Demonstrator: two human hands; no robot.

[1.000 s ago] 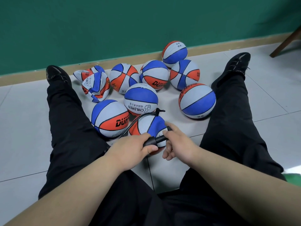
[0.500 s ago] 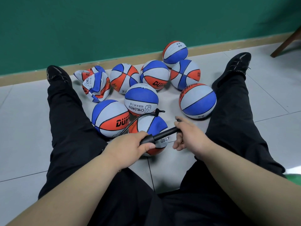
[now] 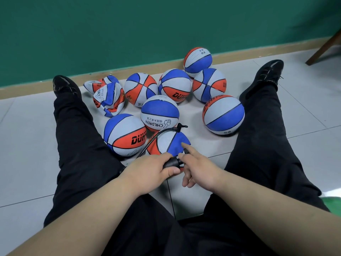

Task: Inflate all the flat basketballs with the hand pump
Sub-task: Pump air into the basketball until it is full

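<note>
While a person sits w/ legs [image 3: 77, 135] apart on a pale tiled floor [image 3: 27, 137], pebbled rubber basketballs in red, white & blue lie between them. Seven round balls [image 3: 125, 134] look firm; two flat basketballs [image 3: 108, 99] sit crumpled near the left shoe [image 3: 64, 85]. Left hand [image 3: 153, 170]: grip curled round the black plastic hand pump [image 3: 170, 163]. Its thin black hose [image 3: 158, 134] arcs over the nearest ball [image 3: 169, 143], just beyond both hands. Right hand [image 3: 201, 172]: grip spread, index finger [image 3: 186, 147] straight, by the pump's handle end.
</note>
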